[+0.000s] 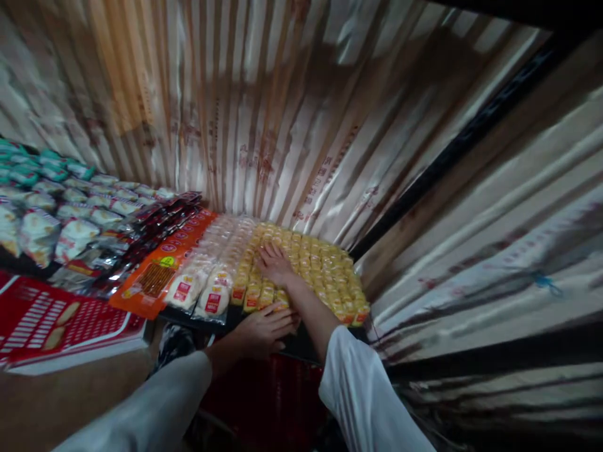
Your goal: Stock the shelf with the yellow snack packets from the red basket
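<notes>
Rows of small yellow-wrapped packs (325, 276) lie close together at the right end of a dark shelf. On top of them, toward their left side, my right hand (274, 265) rests flat with its fingers spread. My left hand (266, 328) is at the front edge of the same packs, its fingers stretched out to the right and touching the nearest ones. Just left of the yellow packs are clear bags of round white crackers (214, 295) with red labels. Neither hand is gripping anything.
An orange snack bag (157, 276) lies beside the crackers, then dark shiny packets (136, 232), white packets (78, 238) and green ones (47, 164). A red-and-white printed box (70, 326) stands at front left. Behind runs a corrugated, plastic-covered wall (264, 113) with a dark slanting bar (452, 150).
</notes>
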`<state>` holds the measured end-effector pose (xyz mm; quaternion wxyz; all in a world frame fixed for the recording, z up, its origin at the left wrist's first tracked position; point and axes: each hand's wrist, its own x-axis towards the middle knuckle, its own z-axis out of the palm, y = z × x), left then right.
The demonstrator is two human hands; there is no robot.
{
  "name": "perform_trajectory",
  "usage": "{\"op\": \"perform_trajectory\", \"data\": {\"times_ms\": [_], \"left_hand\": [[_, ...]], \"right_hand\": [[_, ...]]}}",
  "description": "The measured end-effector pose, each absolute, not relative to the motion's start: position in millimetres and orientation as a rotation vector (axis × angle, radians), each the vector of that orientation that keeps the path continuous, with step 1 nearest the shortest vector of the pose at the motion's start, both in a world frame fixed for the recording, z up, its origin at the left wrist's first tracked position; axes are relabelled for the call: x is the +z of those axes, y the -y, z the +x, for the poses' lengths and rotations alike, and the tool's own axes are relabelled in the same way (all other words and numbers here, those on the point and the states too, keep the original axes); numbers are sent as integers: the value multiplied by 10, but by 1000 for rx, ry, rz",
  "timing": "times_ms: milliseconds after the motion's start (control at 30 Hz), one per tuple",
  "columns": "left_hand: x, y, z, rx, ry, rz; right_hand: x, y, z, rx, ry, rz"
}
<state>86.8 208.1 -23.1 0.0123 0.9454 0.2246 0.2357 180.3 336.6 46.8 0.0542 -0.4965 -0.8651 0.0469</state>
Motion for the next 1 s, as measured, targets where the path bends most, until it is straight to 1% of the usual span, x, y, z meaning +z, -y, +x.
{"op": "perform_trajectory", "data": {"times_ms": [433,567,633,733,833,1000], "left_hand": [[-174,-2108,871,639,-660,2938],[-158,-2106,861,619,-687,2945],[-164,-2104,860,624,-695,2951],[-191,-2105,866,639,-708,2955],[-212,-2112,875,642,-712,2954],[-217,-2127,872,664,-667,2945]], "right_hand": [[283,-3353,1875,65,2725,-1252],[349,-3377,1859,123,2682,-1317],[421,-3379,1831,83,2635,-1317],[502,-3353,1756,15,2690,-1145],[479,-3311,1676,80,2799,-988],[350,-3274,1638,157,2811,-1049]]}}
